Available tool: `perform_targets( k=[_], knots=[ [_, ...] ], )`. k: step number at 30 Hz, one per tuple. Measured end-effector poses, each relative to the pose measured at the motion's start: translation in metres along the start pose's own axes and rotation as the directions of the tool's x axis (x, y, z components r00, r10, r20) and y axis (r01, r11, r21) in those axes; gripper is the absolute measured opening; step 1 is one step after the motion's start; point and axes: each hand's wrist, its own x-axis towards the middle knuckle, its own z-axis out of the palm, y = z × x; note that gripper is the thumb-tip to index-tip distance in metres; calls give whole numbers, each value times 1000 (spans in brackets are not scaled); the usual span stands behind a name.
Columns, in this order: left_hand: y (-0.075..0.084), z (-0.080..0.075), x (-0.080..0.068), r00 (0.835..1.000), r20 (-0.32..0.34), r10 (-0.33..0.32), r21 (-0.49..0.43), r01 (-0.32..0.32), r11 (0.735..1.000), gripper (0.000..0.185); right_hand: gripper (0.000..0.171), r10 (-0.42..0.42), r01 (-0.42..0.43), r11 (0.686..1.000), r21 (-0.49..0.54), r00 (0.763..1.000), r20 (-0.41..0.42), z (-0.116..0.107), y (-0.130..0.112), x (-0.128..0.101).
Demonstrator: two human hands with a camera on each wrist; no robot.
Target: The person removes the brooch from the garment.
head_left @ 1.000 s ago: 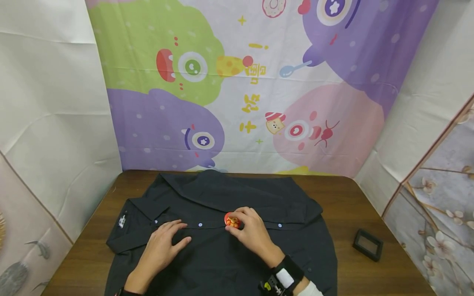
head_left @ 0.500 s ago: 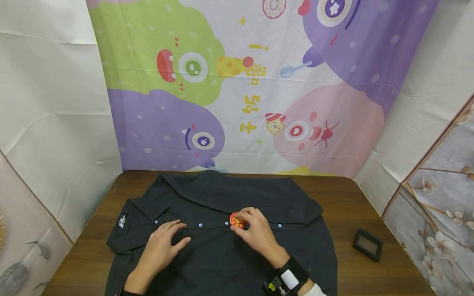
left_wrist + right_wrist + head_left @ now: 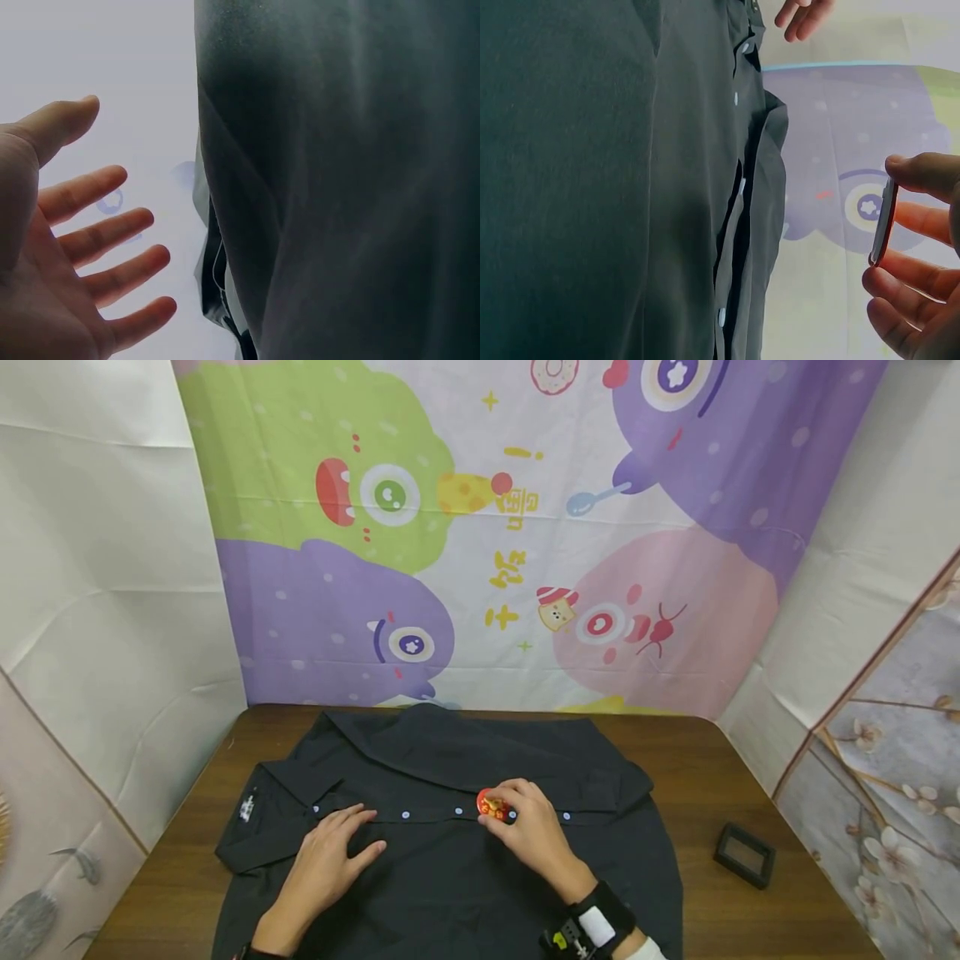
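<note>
A black button-up shirt (image 3: 450,860) lies spread on the brown table (image 3: 720,785), its placket with small pale buttons (image 3: 405,816) running left to right. My right hand (image 3: 525,831) pinches a round red badge (image 3: 492,806) by its edge just over the placket; the right wrist view shows the badge (image 3: 882,223) edge-on between thumb and fingers. My left hand (image 3: 330,860) rests flat on the shirt to the left, fingers straight. In the left wrist view that hand (image 3: 82,255) is spread beside the shirt cloth (image 3: 337,187).
A small black square box (image 3: 744,856) sits on the table near the right edge. A colourful cartoon backdrop (image 3: 487,527) hangs behind the table, with white sheets at both sides. Bare wood shows right of the shirt.
My right hand has slid the red badge to the right along the placket, uncovering one more button. The left hand has stayed where it was.
</note>
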Motion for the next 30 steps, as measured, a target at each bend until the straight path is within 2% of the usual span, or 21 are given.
perform_targets(
  k=[4, 11, 18, 26, 30],
  knots=[
    [-1, 0, 0, 999, 30, -22, -10, 22, 1000, 43, 32, 14, -14, 1000, 4, 1000, -5, -2, 2, -1],
    [-4, 1, -1, 986, 147, -84, -26, 89, 996, 49, 32, 18, -18, 1000, 3, 1000, -13, -5, 4, -3],
    [-5, 3, -1, 975, 201, -97, 13, 96, 995, 51, 31, 50, -50, 999, 12, 999, -13, -6, 8, -5],
    [-7, 4, -2, 943, 303, -137, 53, 127, 991, 58, 30, 54, -54, 998, 8, 999, -5, -8, 10, -5],
    [-8, 4, -3, 932, 330, -148, 68, 133, 989, 59, 31, 66, -66, 998, 17, 998, -4, -10, 11, -5]
  ],
)
